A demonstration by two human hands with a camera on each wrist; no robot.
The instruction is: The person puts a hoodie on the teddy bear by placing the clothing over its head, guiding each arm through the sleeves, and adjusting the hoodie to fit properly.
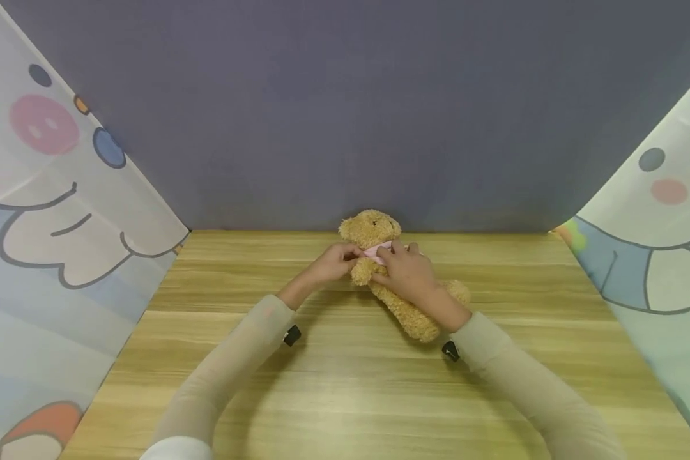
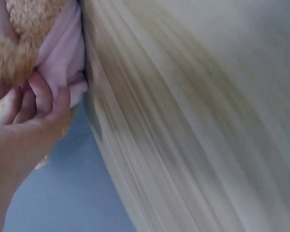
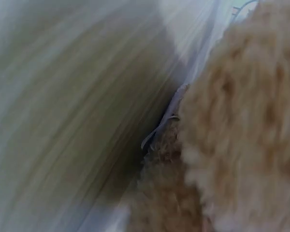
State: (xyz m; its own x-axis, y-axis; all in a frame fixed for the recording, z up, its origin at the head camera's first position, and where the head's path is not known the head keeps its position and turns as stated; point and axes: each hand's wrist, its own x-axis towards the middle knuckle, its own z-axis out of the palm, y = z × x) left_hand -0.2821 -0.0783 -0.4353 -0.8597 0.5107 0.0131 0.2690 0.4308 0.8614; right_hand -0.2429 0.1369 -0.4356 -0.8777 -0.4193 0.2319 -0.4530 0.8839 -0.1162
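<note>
A tan, curly-furred teddy bear (image 1: 420, 322) lies slantwise on the table, its head toward the back edge. Around its neck and chest is a pink cloth (image 1: 376, 250). My left hand (image 1: 336, 263) pinches the cloth's edge beside the bear's arm; the left wrist view shows its thumb and curled fingers at the pink cloth (image 2: 63, 53). Across the bear's chest lies my right hand (image 1: 408, 275), fingers bent over the cloth and thumb near the bear's arm, holding its body. Blurred fur (image 3: 246, 125) fills much of the right wrist view, where no hand shows.
The wood-grain table (image 1: 333, 383) ends at a dark grey panel (image 1: 345, 115) just behind the bear's head. Cartoon-printed sheets, a left sheet (image 1: 92, 217) and a right sheet (image 1: 655, 268), flank the table. Small black pieces are at both wrists.
</note>
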